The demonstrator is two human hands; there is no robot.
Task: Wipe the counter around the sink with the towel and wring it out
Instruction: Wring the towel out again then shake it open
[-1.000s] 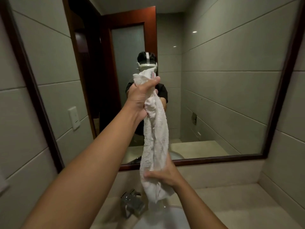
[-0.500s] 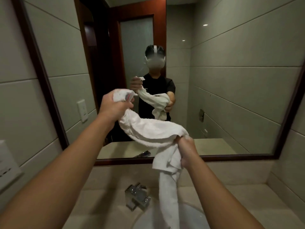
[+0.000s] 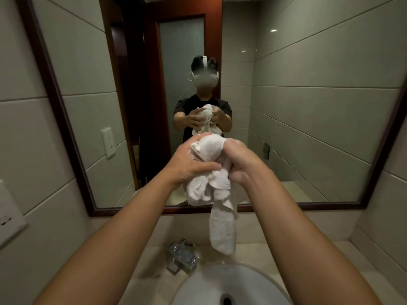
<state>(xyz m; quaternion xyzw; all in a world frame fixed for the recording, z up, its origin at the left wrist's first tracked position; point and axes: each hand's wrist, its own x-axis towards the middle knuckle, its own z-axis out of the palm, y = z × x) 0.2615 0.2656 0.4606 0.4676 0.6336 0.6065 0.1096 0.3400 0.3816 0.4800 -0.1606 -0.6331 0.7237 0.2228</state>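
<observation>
Both hands at frame centre: left hand [image 3: 191, 164] and right hand [image 3: 239, 160] fingers curled tight round the bunched white towel [image 3: 209, 172]. Its tail hangs over the sink [image 3: 231, 285], beside the chrome faucet [image 3: 181, 256]. Mirror [image 3: 308, 128] behind.

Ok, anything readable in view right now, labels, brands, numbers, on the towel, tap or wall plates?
None can be read.
White terry towel: no tag or print shows.
Chrome tap: no brand visible.
White wall switch plate reflected in the mirror: small dark marks, too small to read.
White wall plate at the left edge: dark marks, blurred.
</observation>
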